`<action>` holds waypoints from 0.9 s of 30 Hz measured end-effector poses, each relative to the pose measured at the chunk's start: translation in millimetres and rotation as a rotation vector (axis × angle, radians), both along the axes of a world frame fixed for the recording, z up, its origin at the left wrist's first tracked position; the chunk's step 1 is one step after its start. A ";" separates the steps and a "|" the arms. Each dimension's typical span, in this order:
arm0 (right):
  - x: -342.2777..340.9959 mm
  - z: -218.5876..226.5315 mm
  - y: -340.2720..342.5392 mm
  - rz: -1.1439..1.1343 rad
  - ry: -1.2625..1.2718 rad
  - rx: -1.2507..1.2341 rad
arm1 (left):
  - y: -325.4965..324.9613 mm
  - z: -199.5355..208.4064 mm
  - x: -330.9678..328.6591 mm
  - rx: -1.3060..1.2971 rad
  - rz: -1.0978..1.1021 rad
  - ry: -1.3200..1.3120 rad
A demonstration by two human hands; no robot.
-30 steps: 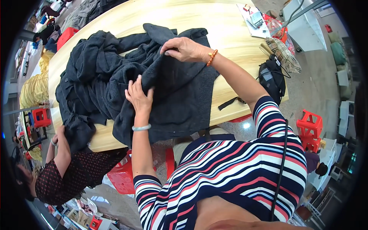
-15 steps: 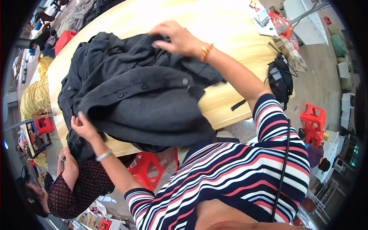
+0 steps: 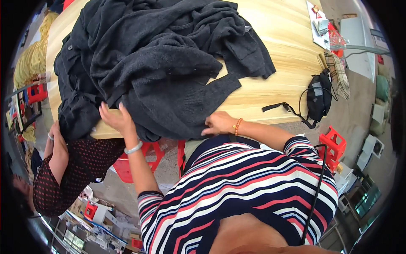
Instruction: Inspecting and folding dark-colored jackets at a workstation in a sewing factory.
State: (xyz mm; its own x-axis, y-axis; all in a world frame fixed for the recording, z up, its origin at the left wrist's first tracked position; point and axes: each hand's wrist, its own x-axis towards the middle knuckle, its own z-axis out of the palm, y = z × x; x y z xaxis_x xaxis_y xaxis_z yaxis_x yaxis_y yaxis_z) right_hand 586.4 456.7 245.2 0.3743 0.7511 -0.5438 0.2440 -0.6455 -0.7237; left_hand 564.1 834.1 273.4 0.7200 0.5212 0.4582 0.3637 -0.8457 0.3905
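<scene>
Dark knitwear (image 3: 156, 80) covers the left of the desk (image 3: 275, 99), overhanging its near edge; bare wood runs right to a black bag (image 3: 318, 99). The left hand (image 3: 118, 120) is spread beside the knitwear; the right hand (image 3: 222, 123) curls at its near edge, whether pinching I cannot tell.

At the right end of the pale wooden table (image 3: 281, 95) we see a black bag (image 3: 319, 99), its loose black strap (image 3: 277, 106) trailing left over the wood. Just beyond the bag we make out a checked cloth (image 3: 339, 76), and farther up a white board (image 3: 312, 17) bearing small items, with red packaging (image 3: 335, 36) beside it. A red stool (image 3: 333, 146) stands on the floor to our right; another red stool (image 3: 123, 169) sits near the table's front edge. To our left we have a co-worker in a dark dotted garment (image 3: 57, 186) and, farther off, heaped yellow fabric (image 3: 29, 72).
</scene>
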 end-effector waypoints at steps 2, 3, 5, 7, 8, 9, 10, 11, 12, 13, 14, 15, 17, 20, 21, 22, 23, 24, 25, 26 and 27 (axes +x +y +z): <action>-11.7 -13.8 6.1 0.102 0.088 -0.082 | 14.9 -55.7 -77.7 -0.044 0.313 0.071; -16.5 -15.8 11.6 0.081 0.239 -0.101 | 3.4 -83.2 -109.0 -0.194 0.583 0.091; -26.0 -24.7 15.2 0.053 0.391 -0.117 | -23.0 -106.6 -140.0 -1.070 0.576 -0.160; -41.5 -38.1 15.4 0.000 0.521 0.025 | -61.1 -129.0 -160.2 -1.301 0.571 -0.387; -46.8 -43.0 14.0 0.018 0.571 0.068 | -62.2 -129.3 -162.9 -1.366 0.515 -0.388; -51.4 -48.0 13.4 0.022 0.567 0.068 | -63.0 -128.9 -166.1 -1.429 0.458 -0.390; -53.9 -49.0 12.8 0.003 0.551 0.097 | -64.3 -126.7 -169.5 -1.431 0.463 -0.399; -56.2 -49.5 11.8 -0.014 0.534 0.128 | -62.4 -123.1 -172.9 -1.441 0.476 -0.258; -58.4 -49.3 9.9 -0.030 0.558 0.145 | -63.2 -119.7 -176.5 -1.448 0.487 -0.117; -55.4 -42.4 11.3 -0.018 0.553 0.145 | -64.4 -118.2 -184.9 -1.447 0.492 -0.131; -50.7 -34.1 12.2 0.008 0.582 0.106 | -66.9 -115.4 -195.2 -1.444 0.439 0.079; -46.8 -28.1 12.4 0.035 0.611 0.068 | -70.3 -112.7 -205.0 -1.430 0.383 0.287; -48.9 -40.7 2.8 0.079 0.464 0.049 | -90.5 -90.9 -197.3 -1.486 0.336 0.342; -9.7 -12.4 -14.7 0.024 0.526 0.021 | -122.0 8.8 -140.5 -1.838 0.090 0.129; 14.3 11.6 -20.4 -0.050 0.740 0.015 | -125.7 39.0 -130.5 -1.911 0.086 -0.019; 41.5 23.3 -30.6 -0.016 0.203 0.022 | -132.3 73.2 -116.6 -1.940 0.113 -0.172; 81.3 53.0 -37.4 -0.099 0.215 0.091 | -128.1 82.8 -119.0 -1.988 0.167 -0.314; 125.7 45.8 -57.3 -0.051 -0.096 0.295 | -124.9 95.4 -111.6 -2.051 0.092 -0.415; 148.6 87.3 -55.7 -0.517 0.242 0.446 | -129.6 112.1 -99.4 -2.155 -0.141 -0.478; 174.9 112.5 -62.5 -0.676 0.194 0.467 | -129.6 115.0 -92.5 -2.216 -0.210 -0.519; 197.2 117.4 -67.6 -0.852 0.081 0.598 | -127.8 114.3 -79.8 -2.285 -0.294 -0.543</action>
State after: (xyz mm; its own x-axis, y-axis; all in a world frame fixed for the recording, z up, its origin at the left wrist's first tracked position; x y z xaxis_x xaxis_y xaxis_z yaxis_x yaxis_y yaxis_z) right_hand 783.6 389.2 362.6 0.8854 0.4108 -0.2177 -0.1878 -0.1124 -0.9758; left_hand 484.2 706.3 387.8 0.9000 0.2174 -0.3779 -0.0561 0.9173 0.3941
